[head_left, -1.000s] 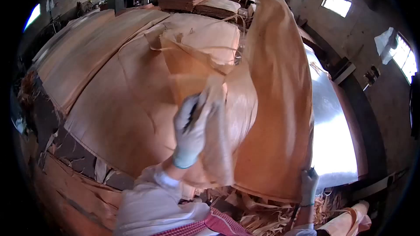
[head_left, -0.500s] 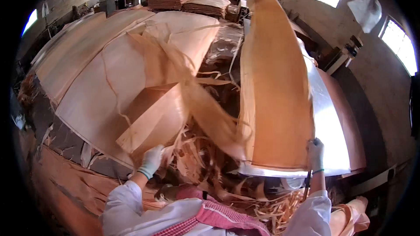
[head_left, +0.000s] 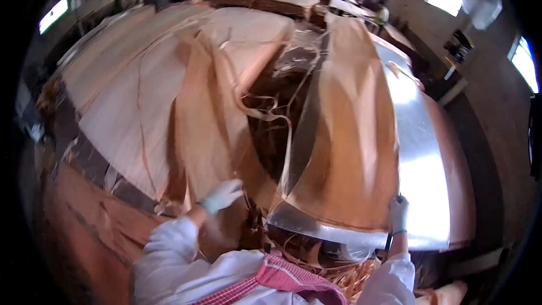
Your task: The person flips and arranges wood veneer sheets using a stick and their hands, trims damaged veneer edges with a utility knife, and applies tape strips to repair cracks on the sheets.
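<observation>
Head view: Thin orange-brown sheet (head_left: 353,152) lies rippled along the smooth silver metal surface (head_left: 420,164), its near end short of the metal's front edge. Right gloved hand (head_left: 399,214) at the sheet's near right corner, fingers curled closed around a slim dark tool (head_left: 388,242) that projects below the fist. Left gloved hand (head_left: 226,194), blurred, over the near part of a long, creased tan sheet (head_left: 200,118); fingers extended, close together; grip on it cannot be told. Tan sheet lies partly on the broad, pale pinkish sheets (head_left: 121,118). Curled, light-coloured strips (head_left: 339,274) below the metal's front edge.
</observation>
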{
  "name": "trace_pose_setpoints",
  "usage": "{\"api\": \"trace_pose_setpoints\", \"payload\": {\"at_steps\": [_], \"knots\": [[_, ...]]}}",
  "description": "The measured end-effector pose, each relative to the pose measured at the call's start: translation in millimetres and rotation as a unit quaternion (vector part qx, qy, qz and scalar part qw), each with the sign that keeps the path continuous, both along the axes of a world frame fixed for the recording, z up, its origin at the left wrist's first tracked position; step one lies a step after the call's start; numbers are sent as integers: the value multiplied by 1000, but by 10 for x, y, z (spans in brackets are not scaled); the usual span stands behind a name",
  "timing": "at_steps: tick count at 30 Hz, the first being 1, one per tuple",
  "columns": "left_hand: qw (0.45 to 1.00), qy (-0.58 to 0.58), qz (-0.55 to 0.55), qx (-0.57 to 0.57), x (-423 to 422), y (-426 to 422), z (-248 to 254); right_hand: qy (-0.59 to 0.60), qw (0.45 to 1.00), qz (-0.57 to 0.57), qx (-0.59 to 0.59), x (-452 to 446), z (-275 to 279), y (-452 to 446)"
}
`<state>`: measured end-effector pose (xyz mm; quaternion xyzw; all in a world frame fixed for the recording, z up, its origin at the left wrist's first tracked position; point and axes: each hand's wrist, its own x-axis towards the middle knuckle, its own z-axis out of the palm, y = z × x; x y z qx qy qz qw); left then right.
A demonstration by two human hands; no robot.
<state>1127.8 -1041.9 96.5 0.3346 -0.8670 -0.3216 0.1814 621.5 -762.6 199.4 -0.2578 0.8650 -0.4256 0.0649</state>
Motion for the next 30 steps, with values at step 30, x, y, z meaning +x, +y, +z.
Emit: {"api": "trace_pose_setpoints", "payload": {"at_steps": [30], "knots": [[922,-276,15,-272,-3381,1965,-309,33,995,11,90,-2651,-1542,1699]]}}
